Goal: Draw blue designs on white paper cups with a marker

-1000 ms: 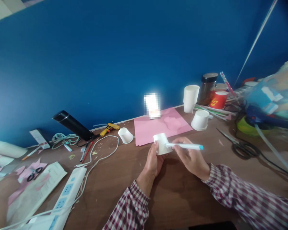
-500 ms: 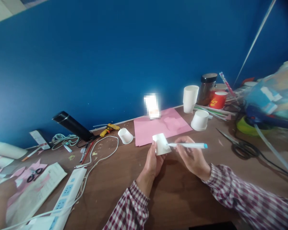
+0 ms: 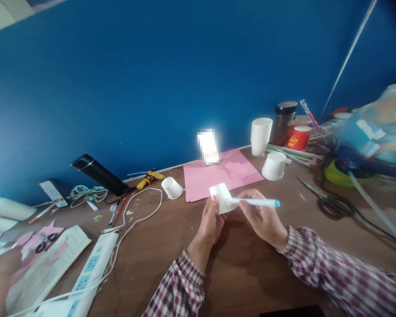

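Observation:
In my left hand (image 3: 209,224) is a white paper cup (image 3: 220,200), held tilted above the front edge of a pink sheet (image 3: 204,178). The fingers of my right hand (image 3: 260,218) pinch a white marker (image 3: 259,202) with a light blue end. Its tip points left and meets the side of the cup, though any mark there is too faint to make out. One white cup (image 3: 172,188) lies tilted left of the pink sheet, and another (image 3: 273,166) stands upside down to its right.
Scissors (image 3: 333,204) lie at the right, near a blurred bag (image 3: 376,132). Stacked cups (image 3: 261,136) and a dark jar (image 3: 284,123) stand behind. Leftward are a yellow glue gun (image 3: 150,178), a black bottle (image 3: 99,174), a power strip (image 3: 94,268) and another person's hand (image 3: 3,273).
The marker and my right hand have shifted slightly left, with the tip further over the cup's side. My left hand still holds the cup in nearly the same place.

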Tool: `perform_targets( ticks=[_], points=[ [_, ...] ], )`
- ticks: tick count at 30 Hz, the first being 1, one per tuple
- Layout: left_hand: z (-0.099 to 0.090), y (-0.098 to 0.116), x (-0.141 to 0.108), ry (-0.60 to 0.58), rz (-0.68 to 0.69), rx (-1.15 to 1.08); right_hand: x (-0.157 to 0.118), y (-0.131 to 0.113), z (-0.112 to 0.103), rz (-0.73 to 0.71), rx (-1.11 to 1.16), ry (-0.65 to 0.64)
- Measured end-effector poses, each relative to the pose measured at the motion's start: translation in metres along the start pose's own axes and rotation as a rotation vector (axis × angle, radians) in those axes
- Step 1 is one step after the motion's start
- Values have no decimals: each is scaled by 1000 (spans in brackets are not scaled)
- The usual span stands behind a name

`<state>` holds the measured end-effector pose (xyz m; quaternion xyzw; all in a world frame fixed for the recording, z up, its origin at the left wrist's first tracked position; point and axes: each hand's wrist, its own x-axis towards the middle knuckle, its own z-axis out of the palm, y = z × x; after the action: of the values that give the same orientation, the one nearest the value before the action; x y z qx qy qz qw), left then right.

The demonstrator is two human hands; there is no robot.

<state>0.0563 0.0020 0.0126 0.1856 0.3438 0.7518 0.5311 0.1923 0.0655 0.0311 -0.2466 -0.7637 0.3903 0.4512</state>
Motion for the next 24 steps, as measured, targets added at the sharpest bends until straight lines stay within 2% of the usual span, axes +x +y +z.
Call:
perform_targets(
  ticks=[12, 24],
  points=[
    [1, 0, -1, 9, 4, -9, -2, 4, 2, 49, 24, -50],
    [5, 2, -2, 8, 5, -20, 1, -1, 0, 23, -13, -43]
  ],
)
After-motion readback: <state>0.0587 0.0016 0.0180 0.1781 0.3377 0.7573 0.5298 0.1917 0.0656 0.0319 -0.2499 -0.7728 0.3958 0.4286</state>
